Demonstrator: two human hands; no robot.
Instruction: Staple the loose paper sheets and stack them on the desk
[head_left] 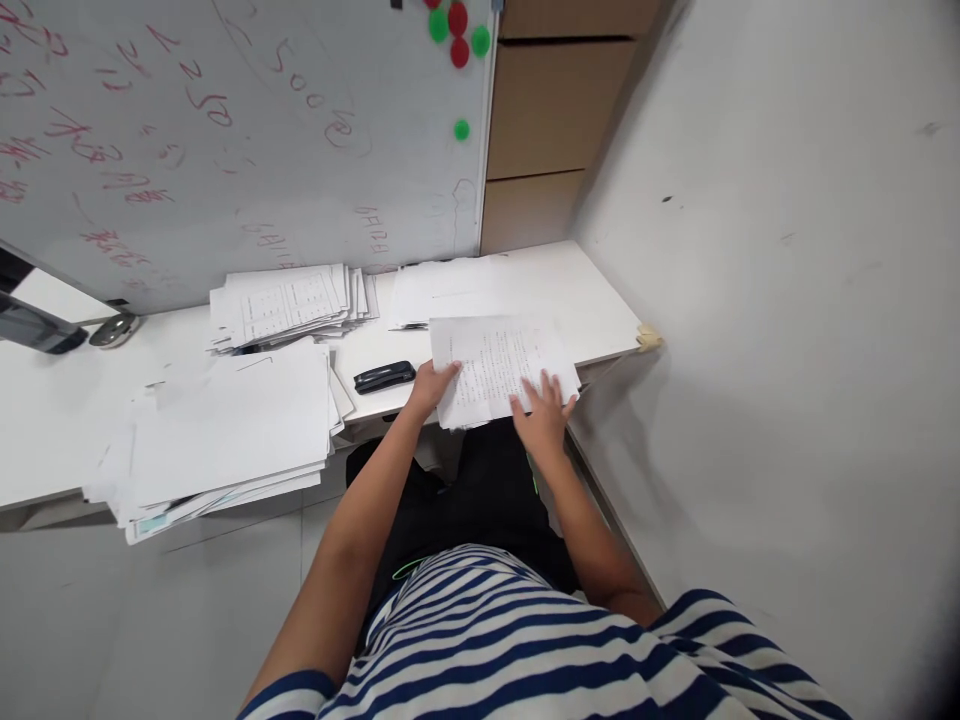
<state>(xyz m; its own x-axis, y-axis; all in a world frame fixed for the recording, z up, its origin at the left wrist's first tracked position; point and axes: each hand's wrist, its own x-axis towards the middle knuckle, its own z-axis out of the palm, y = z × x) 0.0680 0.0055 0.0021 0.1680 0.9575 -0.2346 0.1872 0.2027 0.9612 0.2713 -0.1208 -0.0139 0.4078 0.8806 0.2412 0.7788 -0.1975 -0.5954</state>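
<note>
Printed paper sheets (487, 350) lie at the front edge of the white desk, partly overhanging it. My left hand (433, 385) grips their left edge, thumb on top and the other fingers hidden underneath. Spread over the lower right part of the top page are the fingers of my right hand (544, 412), resting flat on the print. A black stapler (384, 376) sits on the desk just left of my left hand. Behind the sheets is another low pile of white paper (450, 288).
Two paper stacks stand to the left: a printed one (289, 300) at the back and a larger one (232, 430) overhanging the front edge. A computer mouse (115, 330) is farther left. A whiteboard (300, 130) with magnets and cardboard boxes (559, 110) rise behind; a wall (787, 300) closes the right.
</note>
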